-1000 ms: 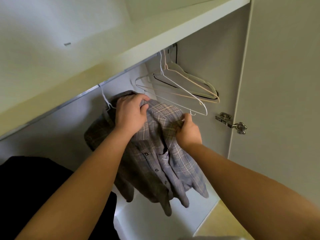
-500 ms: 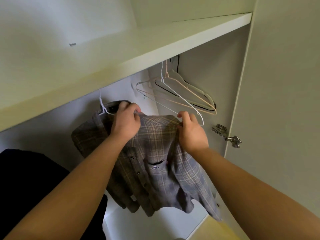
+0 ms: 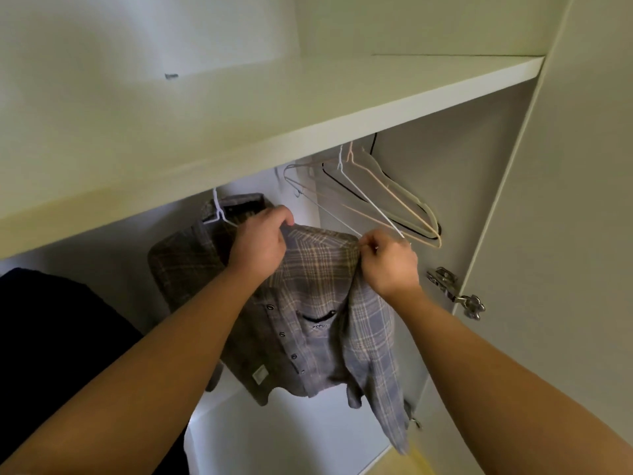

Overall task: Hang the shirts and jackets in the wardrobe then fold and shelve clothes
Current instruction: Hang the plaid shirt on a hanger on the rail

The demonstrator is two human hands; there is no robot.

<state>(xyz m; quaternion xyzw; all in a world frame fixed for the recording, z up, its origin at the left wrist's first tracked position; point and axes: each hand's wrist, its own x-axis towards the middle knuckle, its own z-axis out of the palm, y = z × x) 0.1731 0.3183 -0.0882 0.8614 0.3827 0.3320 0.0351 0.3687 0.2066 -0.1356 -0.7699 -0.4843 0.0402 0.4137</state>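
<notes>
Wardrobe shelf (image 3: pixel 342 108) spans the top, w/ the door (image 3: pixel 582 200) open at right. Dark cloth (image 3: pixel 51 337) fills the far left. At centre, below the shelf, the plaid shirt (image 3: pixel 318 289) hangs on a white wire hanger (image 3: pixel 219 214), button side to camera. Empty hangers (image 3: pixel 394 200) bunch just right of it. L hand (image 3: pixel 260 245) grips shirt fabric near the collar, fingers curled. R hand (image 3: pixel 390 265) pinches the other shoulder edge. Metal hinge (image 3: pixel 455 293) sits by the door.

shirt (image 3: pixel 318 303) spread wider across hanger (image 3: pixel 219 216); right hand (image 3: pixel 388 262) shifted out to shoulder
</notes>
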